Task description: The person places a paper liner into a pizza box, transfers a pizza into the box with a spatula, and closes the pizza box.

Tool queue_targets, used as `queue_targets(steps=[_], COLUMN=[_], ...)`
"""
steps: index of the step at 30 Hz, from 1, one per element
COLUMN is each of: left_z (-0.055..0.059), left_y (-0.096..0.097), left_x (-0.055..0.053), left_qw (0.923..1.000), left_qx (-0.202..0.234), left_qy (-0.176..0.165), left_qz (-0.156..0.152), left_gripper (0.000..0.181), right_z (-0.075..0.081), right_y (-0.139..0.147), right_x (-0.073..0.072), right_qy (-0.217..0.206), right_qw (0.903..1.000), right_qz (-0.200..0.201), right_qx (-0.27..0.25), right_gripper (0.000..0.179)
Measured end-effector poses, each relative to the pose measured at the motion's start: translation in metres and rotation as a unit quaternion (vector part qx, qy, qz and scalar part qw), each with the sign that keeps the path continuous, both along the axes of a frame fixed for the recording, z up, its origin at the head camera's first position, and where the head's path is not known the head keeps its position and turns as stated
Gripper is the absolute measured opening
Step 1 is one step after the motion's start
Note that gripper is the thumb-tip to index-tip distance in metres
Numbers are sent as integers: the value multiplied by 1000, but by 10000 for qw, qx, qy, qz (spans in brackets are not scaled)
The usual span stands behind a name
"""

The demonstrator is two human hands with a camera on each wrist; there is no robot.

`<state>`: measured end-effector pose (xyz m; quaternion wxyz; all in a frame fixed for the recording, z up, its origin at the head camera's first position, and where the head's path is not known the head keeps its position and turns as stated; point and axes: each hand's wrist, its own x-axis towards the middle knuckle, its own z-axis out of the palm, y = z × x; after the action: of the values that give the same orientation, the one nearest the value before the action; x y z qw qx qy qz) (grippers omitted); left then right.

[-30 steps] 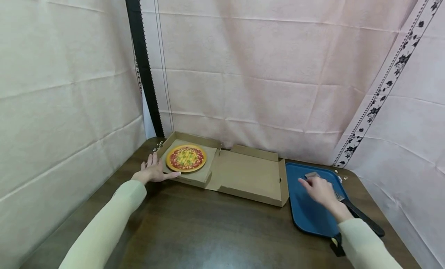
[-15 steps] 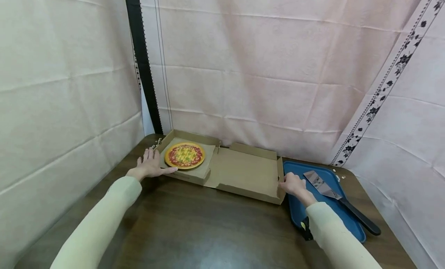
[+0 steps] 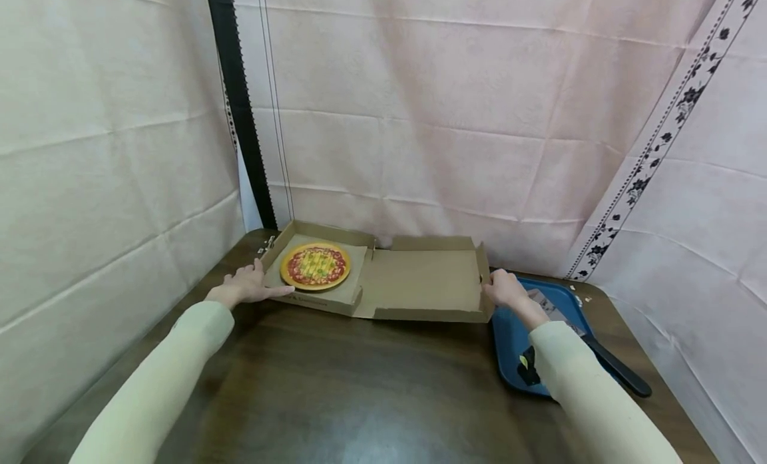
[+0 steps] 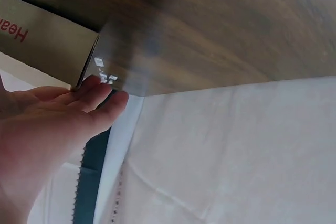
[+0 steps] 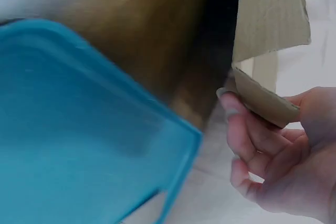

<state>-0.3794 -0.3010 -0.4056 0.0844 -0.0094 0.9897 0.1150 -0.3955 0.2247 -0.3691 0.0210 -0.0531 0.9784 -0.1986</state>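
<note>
A cardboard pizza box point(image 3: 314, 302) lies unfolded at the back of the table, with a round pizza point(image 3: 314, 267) on paper in its left half. My left hand point(image 3: 241, 286) is at the box's left front corner, fingers extended and thumb along the front wall. In the left wrist view those fingers lie against the box corner. My right hand point(image 3: 508, 291) pinches the right edge of the box lid point(image 3: 425, 281), which is tilted with its front edge off the table. The right wrist view shows the lid flap point(image 5: 270, 19) between thumb and fingers.
A blue tray point(image 3: 508, 364) stands right of the box, partly under my right forearm. On it lies a pizza server point(image 3: 617, 367) with a black handle, and a small black item point(image 3: 528, 367) is near its front. Cloth curtains point(image 3: 419, 118) enclose the table.
My right hand has moved left from above the tray to the lid's right edge and gripped it. The lid has begun tilting up. My left hand stays by the box's left corner.
</note>
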Motion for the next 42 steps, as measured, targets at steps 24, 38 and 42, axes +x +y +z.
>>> queue_targets(steps=[24, 38, 42], left_z=[5, 11, 9], left_y=[43, 108, 123], left_x=[21, 64, 74], left_qw=[9941, 9875, 9849], left_qx=[-940, -1539, -1697], left_qy=[9, 141, 287], left_qz=[-540, -291, -208], left_gripper=[93, 86, 84], right_z=[123, 155, 161], right_y=[-34, -54, -59], right_x=[1, -11, -14], right_qy=[1129, 1817, 1877], right_qw=[9772, 9636, 9611], right_qz=[813, 790, 837], right_qx=[1602, 1793, 1845], right_gripper=[22, 26, 23])
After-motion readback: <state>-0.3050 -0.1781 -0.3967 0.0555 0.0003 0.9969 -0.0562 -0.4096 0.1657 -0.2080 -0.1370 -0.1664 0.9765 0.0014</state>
